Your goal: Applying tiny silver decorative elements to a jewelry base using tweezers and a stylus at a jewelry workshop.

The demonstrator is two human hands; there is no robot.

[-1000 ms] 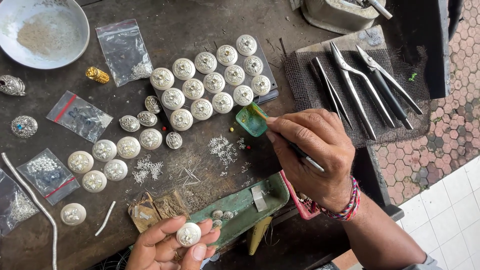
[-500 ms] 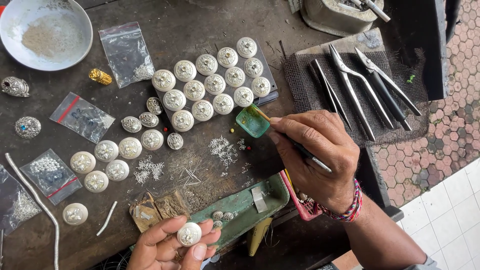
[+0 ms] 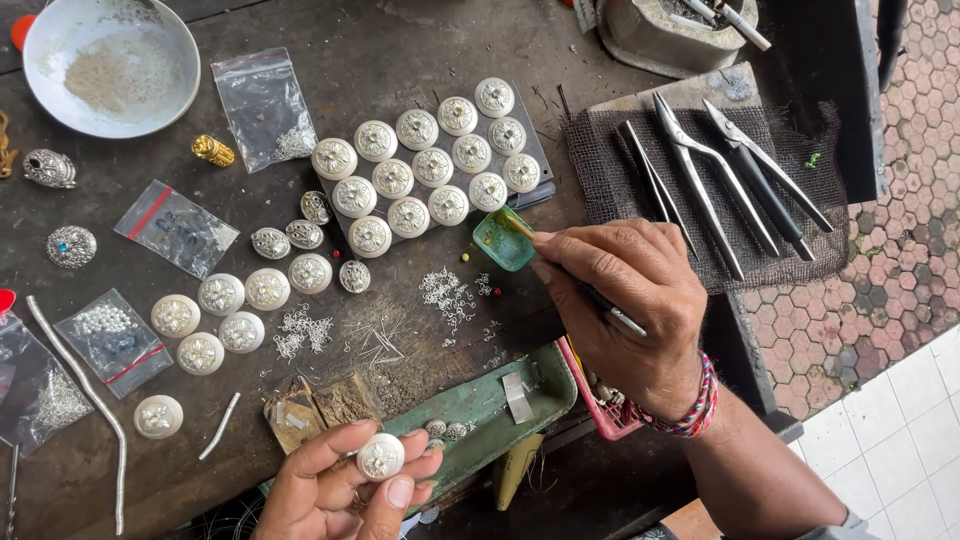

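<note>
The left hand (image 3: 340,490) pinches a round silver button (image 3: 381,456) at the desk's near edge, while the right hand (image 3: 630,300), closed on a thin tool (image 3: 610,310), should dip lightly in the small green dish (image 3: 503,240).

A jeweller's workshop: scarred workbench (image 3: 400,40), pliers (image 3: 700,180), silver domed ornaments (image 3: 420,170).

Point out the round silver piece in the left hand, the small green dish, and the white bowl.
round silver piece (image 3: 381,456), head view, its domed face.
small green dish (image 3: 500,241), head view, its inside.
white bowl (image 3: 40,40), head view, its rim.
</note>
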